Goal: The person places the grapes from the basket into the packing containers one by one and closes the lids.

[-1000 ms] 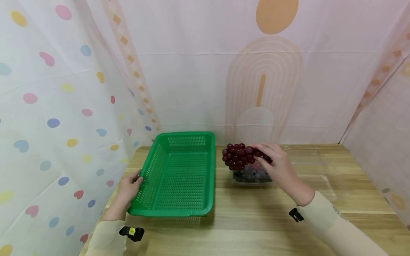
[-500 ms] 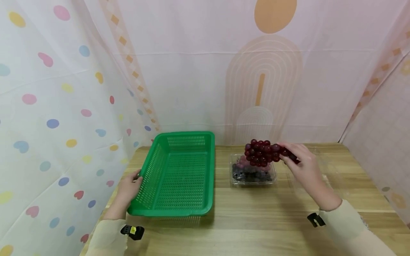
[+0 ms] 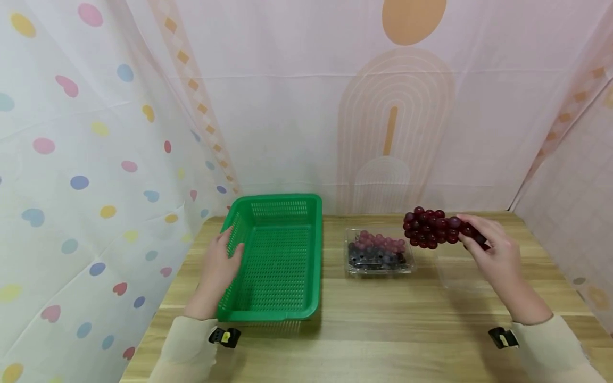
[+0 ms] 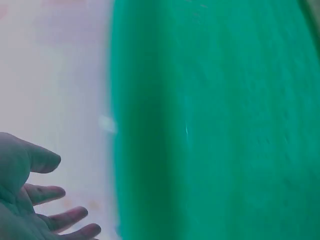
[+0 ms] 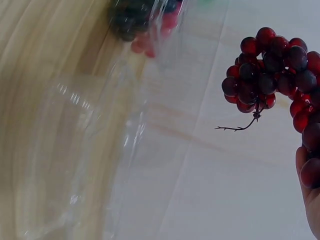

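Note:
Dark red grapes point(image 3: 428, 229) in a bunch are held in the air by my right hand point(image 3: 495, 250), which pinches them at their right end. In the right wrist view the bunch point(image 5: 272, 70) hangs with a thin stem sticking out. My left hand point(image 3: 221, 266) hovers over the left side of a green plastic basket point(image 3: 318, 260), fingers spread and holding nothing. In the left wrist view that hand point(image 4: 35, 200) shows loose fingers, apart from the basket wall point(image 4: 200, 125). A clear plastic box point(image 3: 380, 271) holds pink-red and dark grapes point(image 3: 378, 247).
To the right of the box, under the right hand, lies a clear plastic lid point(image 3: 460, 274), hard to make out in the head view. A wooden table point(image 3: 373, 330) bears everything. Patterned curtains point(image 3: 287, 133) stand behind and at both sides.
My right hand has carried the bunch rightward, away from above the clear box. My left hand has let go of the basket's left rim and moved right, over its edge.

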The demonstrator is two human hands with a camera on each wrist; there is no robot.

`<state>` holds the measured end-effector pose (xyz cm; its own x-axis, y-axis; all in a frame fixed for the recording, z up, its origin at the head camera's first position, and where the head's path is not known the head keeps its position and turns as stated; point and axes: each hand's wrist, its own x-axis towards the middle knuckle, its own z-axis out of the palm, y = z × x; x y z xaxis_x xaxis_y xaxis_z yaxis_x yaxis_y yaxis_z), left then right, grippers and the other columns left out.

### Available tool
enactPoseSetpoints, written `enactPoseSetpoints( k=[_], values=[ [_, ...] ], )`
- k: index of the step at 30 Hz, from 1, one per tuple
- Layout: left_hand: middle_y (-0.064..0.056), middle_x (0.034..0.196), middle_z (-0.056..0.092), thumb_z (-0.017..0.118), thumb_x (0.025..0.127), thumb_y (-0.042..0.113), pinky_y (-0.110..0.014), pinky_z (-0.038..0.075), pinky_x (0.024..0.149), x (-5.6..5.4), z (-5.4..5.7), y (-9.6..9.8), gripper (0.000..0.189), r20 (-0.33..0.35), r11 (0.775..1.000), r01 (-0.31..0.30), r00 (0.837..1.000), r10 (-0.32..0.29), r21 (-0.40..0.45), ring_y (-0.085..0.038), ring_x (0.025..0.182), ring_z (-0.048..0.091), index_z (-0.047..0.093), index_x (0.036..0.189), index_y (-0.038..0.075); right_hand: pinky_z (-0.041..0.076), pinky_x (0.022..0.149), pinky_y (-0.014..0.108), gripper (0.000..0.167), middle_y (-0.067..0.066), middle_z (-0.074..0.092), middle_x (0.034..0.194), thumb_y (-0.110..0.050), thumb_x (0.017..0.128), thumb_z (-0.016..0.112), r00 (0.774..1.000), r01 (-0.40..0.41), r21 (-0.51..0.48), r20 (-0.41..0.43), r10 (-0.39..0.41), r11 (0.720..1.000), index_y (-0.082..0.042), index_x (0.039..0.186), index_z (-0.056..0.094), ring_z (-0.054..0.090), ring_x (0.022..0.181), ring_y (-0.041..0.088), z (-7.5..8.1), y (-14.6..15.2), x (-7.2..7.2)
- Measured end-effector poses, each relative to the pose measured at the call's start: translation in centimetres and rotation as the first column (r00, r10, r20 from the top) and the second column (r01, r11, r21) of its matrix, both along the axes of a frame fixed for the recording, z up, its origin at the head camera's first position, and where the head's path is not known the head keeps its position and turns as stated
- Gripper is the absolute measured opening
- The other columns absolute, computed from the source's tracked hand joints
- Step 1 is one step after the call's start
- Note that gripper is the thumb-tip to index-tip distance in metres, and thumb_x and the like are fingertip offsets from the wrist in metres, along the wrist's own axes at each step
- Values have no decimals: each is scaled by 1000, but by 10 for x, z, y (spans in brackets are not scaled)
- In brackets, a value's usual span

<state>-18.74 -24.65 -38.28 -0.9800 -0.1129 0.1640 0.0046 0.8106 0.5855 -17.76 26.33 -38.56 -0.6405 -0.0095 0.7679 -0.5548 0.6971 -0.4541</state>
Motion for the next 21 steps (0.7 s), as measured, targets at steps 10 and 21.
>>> enactPoseSetpoints(
  k=[10, 21],
  values=[
    [-16, 146, 36, 49, 99, 25, -51, 31, 109, -8, 14, 86, 51, -77, 974, 207, 977, -200, 91, -34, 135, 35, 35, 146, 10, 39, 62, -2, 40, -37, 50, 116, 10, 81, 68, 994, 49, -75, 101, -41, 996, -9, 117, 68, 47, 103, -16, -10, 25, 9],
    [-10, 138, 49, 54, 96, 20, -43, 44, 97, -10, 9, 184, 47, -125, 911, 362, 931, -343, 198, -26, 120, 50, 44, 142, 12, 35, 65, -3, 37, -38, 48, 112, 7, 82, 67, 984, 115, -87, 143, -102, 989, -7, 117, 68, 42, 103, -17, -20, 45, 14]
  ],
)
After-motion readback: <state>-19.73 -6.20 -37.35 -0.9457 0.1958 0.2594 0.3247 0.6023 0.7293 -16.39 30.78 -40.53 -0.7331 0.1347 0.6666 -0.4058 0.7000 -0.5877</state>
